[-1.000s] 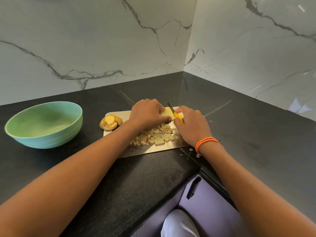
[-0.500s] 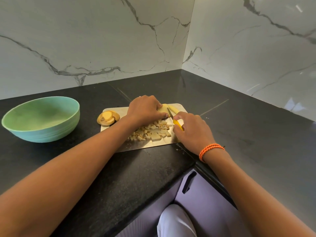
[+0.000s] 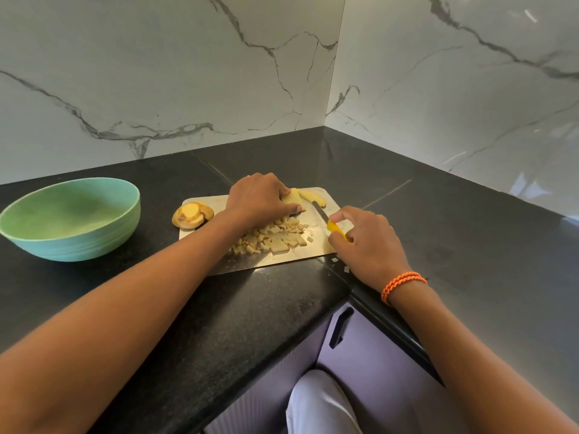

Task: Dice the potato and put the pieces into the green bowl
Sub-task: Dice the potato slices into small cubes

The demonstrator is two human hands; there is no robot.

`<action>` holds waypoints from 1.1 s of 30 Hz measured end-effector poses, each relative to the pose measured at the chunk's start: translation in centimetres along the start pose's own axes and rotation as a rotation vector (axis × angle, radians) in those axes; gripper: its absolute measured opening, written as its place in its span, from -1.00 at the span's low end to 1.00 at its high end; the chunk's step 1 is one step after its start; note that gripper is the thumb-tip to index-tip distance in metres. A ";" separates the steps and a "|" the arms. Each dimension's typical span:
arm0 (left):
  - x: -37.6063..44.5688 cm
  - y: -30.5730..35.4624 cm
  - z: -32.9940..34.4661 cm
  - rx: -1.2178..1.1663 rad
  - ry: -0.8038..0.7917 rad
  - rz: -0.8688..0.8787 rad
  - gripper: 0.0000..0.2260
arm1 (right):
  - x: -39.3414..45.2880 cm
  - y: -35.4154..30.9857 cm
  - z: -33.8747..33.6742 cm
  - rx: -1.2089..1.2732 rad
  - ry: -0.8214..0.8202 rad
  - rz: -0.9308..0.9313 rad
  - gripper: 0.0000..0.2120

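Mid-dicing: left hand point(image 3: 260, 198) pins the potato point(image 3: 292, 197), right hand point(image 3: 366, 242) grips the knife point(image 3: 329, 219); next, slice downward.

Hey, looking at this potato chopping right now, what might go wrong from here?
The left hand holds the potato slab with its fingers close to the knife blade, so a slip might nick them. The diced pieces sit near the cutting board edge; some bits already lie on the counter, and more may scatter.
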State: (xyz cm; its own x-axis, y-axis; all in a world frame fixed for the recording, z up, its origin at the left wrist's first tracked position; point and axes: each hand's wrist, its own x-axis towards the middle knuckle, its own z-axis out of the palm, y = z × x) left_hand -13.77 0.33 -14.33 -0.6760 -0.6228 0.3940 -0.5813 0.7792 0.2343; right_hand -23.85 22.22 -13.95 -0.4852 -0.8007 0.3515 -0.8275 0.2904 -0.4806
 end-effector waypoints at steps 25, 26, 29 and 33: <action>0.3 -0.6 -0.1 0.026 -0.026 0.010 -0.48 | 5.5 -2.6 3.9 -0.084 0.001 -0.040 -0.68; 0.3 -0.5 -0.1 0.023 -0.028 0.007 -0.48 | 5.2 -2.6 3.7 -0.083 -0.006 -0.042 -0.68; 0.1 -0.4 -0.3 0.018 -0.030 0.005 -0.50 | 4.0 -2.4 3.1 -0.071 -0.028 -0.047 -0.69; 0.0 -0.1 -0.6 0.003 -0.029 0.006 -0.51 | 2.2 -2.0 1.8 -0.068 -0.069 -0.056 -0.70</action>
State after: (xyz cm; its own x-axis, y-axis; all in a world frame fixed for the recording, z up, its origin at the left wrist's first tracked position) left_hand -13.43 0.31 -13.86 -0.6923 -0.6197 0.3697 -0.5784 0.7829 0.2294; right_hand -22.78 18.99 -13.64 -0.4192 -0.8499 0.3192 -0.8711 0.2774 -0.4053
